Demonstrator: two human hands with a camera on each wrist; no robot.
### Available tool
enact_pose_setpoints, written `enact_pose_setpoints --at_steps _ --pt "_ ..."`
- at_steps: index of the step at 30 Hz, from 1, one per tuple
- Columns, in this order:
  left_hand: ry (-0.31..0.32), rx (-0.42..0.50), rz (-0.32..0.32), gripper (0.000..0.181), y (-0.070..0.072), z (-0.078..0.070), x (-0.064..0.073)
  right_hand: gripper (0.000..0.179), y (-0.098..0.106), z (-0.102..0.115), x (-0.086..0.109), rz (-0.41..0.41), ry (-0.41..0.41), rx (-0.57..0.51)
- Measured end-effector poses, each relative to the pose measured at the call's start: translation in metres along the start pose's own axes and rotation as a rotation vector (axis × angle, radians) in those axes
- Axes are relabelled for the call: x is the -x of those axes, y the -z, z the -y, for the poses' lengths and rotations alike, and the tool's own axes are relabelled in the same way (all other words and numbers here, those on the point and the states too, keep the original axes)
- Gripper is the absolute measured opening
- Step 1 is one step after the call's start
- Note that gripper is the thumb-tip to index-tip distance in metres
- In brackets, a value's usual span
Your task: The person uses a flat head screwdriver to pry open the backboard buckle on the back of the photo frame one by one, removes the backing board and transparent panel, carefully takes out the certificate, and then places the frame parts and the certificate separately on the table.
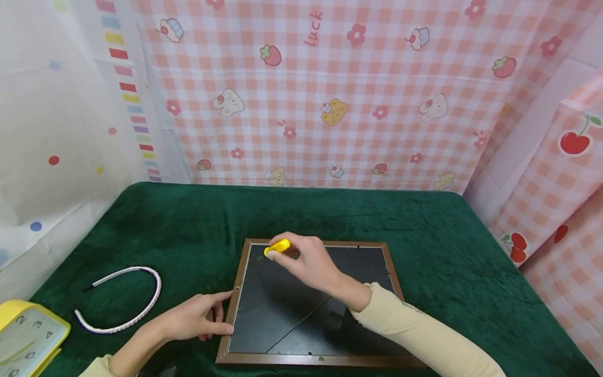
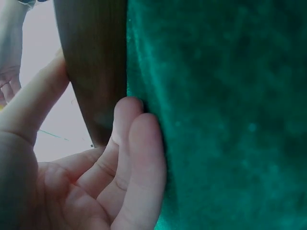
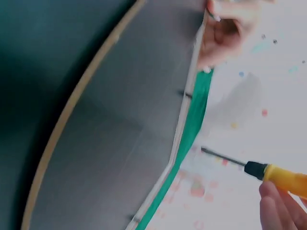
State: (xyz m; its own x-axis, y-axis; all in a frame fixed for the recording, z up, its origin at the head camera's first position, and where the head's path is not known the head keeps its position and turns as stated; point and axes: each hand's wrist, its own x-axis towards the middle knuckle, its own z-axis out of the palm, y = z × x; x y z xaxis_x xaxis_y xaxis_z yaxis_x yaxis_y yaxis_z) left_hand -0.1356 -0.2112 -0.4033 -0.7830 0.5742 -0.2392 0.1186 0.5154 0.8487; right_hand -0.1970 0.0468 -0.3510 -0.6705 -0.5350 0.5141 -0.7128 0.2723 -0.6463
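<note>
A brown picture frame [image 1: 268, 358] lies on the green cloth with its black backing board [image 1: 348, 335] facing up. A thin diagonal line crosses the board, and small dark tabs sit along the frame's inner edges. My right hand [image 1: 308, 262] holds a yellow screwdriver [image 1: 278, 247] above the board's upper left part. Its thin dark shaft and black collar show in the right wrist view, with the tip apart from the frame. My left hand [image 1: 195, 317] grips the frame's left side, thumb and fingers against the wooden edge [image 2: 96, 62].
To the left lies a white braided headband [image 1: 157, 288]. A yellow clock [image 1: 35, 335] stands at the lower left corner. Green velvety cloth [image 1: 471, 272] covers the table. Behind it hangs a pink checked curtain [image 1: 301, 78], with a white dotted curtain [image 1: 70, 131] on the left.
</note>
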Motion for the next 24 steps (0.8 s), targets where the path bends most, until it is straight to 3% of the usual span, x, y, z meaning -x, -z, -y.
enact_pose_setpoints --at_steps 6,9,15,18,24 --pt "-0.010 0.007 0.004 0.074 0.000 0.000 0.000 0.019 0.040 0.013 0.007 -0.005 -0.229 -0.113" --pt "-0.004 -0.004 0.002 0.075 -0.001 -0.001 0.000 0.022 0.061 0.009 0.013 -0.033 -0.317 -0.141" --pt "-0.006 -0.022 -0.002 0.076 -0.001 0.000 0.001 0.034 0.100 -0.035 0.034 -0.090 -0.475 -0.344" --pt "-0.007 -0.022 0.001 0.076 -0.001 0.000 0.001 0.040 0.122 -0.059 0.051 -0.114 -0.504 -0.404" --pt "-0.010 -0.011 0.001 0.075 -0.001 0.001 0.000 0.025 0.172 -0.088 0.097 -0.137 -0.537 -0.541"
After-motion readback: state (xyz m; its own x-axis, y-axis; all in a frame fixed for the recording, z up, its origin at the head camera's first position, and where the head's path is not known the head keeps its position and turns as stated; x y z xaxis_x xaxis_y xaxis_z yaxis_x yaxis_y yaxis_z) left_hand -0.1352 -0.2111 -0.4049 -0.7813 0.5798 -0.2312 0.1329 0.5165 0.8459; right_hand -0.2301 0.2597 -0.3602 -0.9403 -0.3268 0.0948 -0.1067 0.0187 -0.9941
